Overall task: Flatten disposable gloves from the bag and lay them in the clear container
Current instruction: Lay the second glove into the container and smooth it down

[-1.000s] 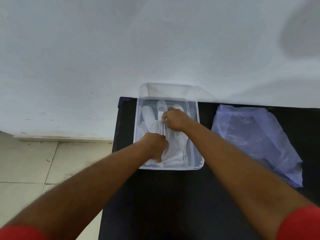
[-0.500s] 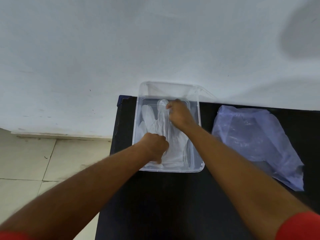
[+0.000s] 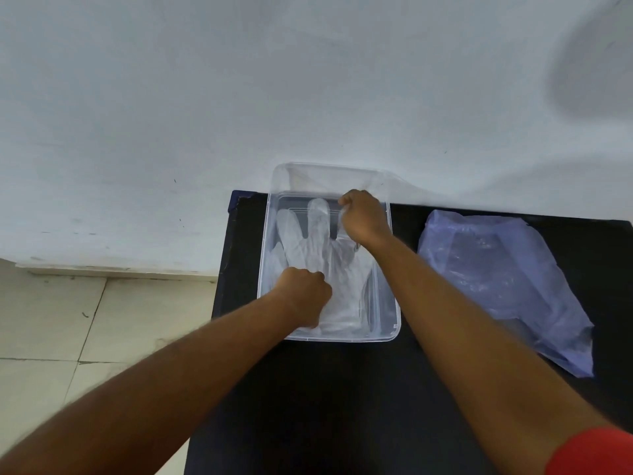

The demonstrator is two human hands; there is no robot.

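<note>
A clear plastic container (image 3: 392,296) sits at the far left part of the black table. Inside it lies a translucent disposable glove (image 3: 318,245), spread flat with its fingers pointing away from me. My left hand (image 3: 305,296) is closed on the glove's cuff end near the container's front. At the far end, my right hand (image 3: 363,217) pinches one glove finger and holds it stretched out. A bluish plastic bag (image 3: 507,279) lies flat on the table to the right of the container.
The black table (image 3: 342,406) ends just left of the container, above a tiled floor (image 3: 68,320). A white wall (image 3: 239,97) stands right behind the container and the bag.
My right hand has moved away from me along the glove, from its palm to the far end of the container, pulling a finger straight. My left hand has stayed on the cuff.
</note>
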